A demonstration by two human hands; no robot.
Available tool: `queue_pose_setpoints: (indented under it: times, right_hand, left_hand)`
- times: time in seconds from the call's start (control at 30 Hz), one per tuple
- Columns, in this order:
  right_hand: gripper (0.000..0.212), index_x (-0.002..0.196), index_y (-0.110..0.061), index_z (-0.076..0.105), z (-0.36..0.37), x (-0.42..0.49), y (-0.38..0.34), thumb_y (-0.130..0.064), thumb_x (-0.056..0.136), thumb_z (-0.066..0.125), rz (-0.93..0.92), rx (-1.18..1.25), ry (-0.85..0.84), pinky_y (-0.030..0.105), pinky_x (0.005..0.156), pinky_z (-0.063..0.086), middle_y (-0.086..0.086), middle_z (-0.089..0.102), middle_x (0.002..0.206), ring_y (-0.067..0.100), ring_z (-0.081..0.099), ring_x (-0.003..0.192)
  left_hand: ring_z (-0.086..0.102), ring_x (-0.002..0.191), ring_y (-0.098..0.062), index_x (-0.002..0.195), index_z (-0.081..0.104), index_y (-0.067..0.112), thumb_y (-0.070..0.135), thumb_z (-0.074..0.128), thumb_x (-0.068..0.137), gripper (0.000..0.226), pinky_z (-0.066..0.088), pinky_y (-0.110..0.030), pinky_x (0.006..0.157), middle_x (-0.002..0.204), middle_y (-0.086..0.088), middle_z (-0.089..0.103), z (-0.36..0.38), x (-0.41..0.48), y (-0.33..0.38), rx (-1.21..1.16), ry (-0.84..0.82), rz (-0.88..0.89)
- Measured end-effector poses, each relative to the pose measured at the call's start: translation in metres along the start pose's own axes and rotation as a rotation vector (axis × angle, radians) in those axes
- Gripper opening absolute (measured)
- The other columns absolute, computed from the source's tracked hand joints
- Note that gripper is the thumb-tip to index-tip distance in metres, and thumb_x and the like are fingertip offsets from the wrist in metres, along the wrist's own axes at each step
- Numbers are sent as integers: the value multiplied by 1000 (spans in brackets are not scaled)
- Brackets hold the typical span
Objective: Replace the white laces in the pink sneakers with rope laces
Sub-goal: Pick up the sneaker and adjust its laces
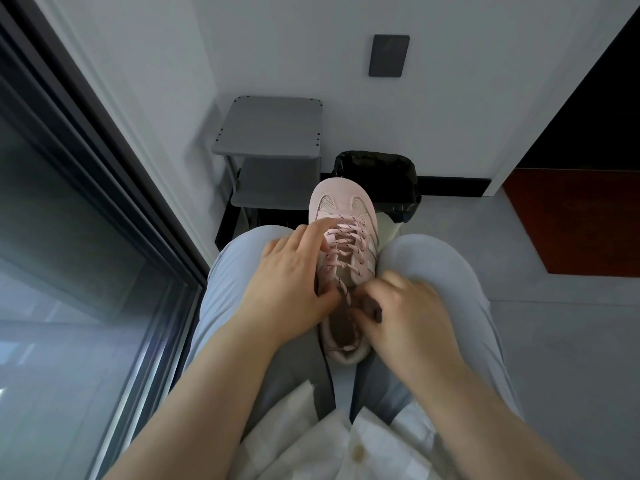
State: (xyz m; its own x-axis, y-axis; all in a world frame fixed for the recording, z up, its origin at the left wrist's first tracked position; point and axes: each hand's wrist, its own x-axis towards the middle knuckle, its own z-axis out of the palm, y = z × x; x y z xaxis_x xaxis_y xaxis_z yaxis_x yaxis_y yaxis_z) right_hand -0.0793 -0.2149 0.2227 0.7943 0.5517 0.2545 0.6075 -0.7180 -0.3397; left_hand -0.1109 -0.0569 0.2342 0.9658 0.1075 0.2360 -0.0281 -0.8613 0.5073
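Note:
A pink sneaker lies between my knees with its toe pointing away from me. Pink rope laces with dark flecks are threaded across its eyelets. My left hand grips the shoe's left side, the index finger stretched up along the laces and the thumb by a loose lace end near the tongue. My right hand is blurred and curled at the right edge of the shoe's opening, pinching something near the collar; what it pinches I cannot make out.
A grey two-tier stand sits against the wall ahead, beside a bin lined with a black bag. A dark-framed glass door runs along the left. Grey floor lies to the right, with a red panel at the far right.

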Motion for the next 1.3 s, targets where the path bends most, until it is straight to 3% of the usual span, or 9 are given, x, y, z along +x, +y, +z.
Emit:
queue_pose_setpoints:
  times: [0.1, 0.27, 0.57, 0.7, 0.8, 0.93, 1.0, 1.13, 1.3]
  right_hand:
    - [30, 71, -26, 57, -8, -4, 6, -49, 65, 75, -78, 85, -43, 16, 55, 25, -15, 45, 64, 4, 41, 55]
    - [38, 85, -37, 67, 0, -12, 8, -63, 76, 41, -302, -34, -294, 24, 65, 30, -16, 60, 75, 5, 59, 69]
    - [28, 76, -24, 73, 0, -9, 10, -37, 82, 49, -169, 112, -50, 21, 52, 36, -7, 57, 67, 14, 53, 54]
    - [14, 71, -31, 71, 4, -8, 3, -25, 68, 59, -297, -168, -230, 23, 59, 33, -11, 64, 65, 13, 62, 60]
    - [31, 98, -28, 68, 0, -7, 1, -17, 85, 42, -335, -125, -356, 28, 71, 24, -6, 68, 93, 18, 61, 90]
    - [16, 98, -24, 69, -6, 0, 5, -29, 88, 57, -120, 178, -123, 28, 69, 47, -6, 70, 90, 14, 63, 75]
    - [11, 92, -23, 70, -10, 17, 13, -29, 84, 66, 17, 276, 57, 18, 58, 43, -9, 67, 80, 4, 54, 60]
    - [8, 84, -25, 67, -16, 52, 27, -33, 83, 67, 167, 236, -22, 21, 59, 39, -14, 58, 76, 6, 53, 67]
    - [9, 81, -25, 68, -4, 54, 29, -35, 81, 67, 87, 206, 25, 23, 56, 31, -13, 56, 74, 4, 43, 57]
  left_hand:
    - [49, 108, -18, 133, 37, 27, 31, 68, 72, 69, 25, -21, 90, 115, 7, 55, 2, 2, -3, 47, 30, 12]
    - [51, 106, -18, 132, 40, 23, 32, 69, 73, 65, 28, -25, 93, 108, 9, 56, 4, 1, -6, 52, 57, 16]
    - [52, 100, -17, 129, 41, 23, 34, 68, 75, 62, 28, -25, 93, 107, 10, 54, 3, 2, -4, 55, 25, -9]
    - [54, 95, -17, 125, 45, 20, 37, 68, 75, 58, 33, -28, 90, 97, 14, 54, 4, 2, -4, 25, 44, -9]
    - [56, 84, -16, 116, 51, 15, 39, 58, 83, 41, 43, -34, 82, 87, 13, 58, 4, 4, -4, -60, 121, -6]
    - [57, 80, -24, 103, 58, 10, 28, 44, 90, 26, 45, -41, 77, 80, 5, 62, 3, 8, -4, -151, 250, -96]
    - [56, 82, -25, 96, 61, 12, 24, 46, 92, 20, 42, -37, 77, 82, 2, 65, 2, 16, -4, -105, 264, -127]
    - [51, 79, -21, 83, 64, 16, 23, 59, 88, 10, 33, -31, 76, 82, 3, 65, 4, 33, -9, -16, 224, -104]
    - [51, 81, -23, 82, 62, 16, 24, 59, 88, 10, 29, -29, 77, 81, 4, 65, 10, 34, -11, 53, 222, -87]
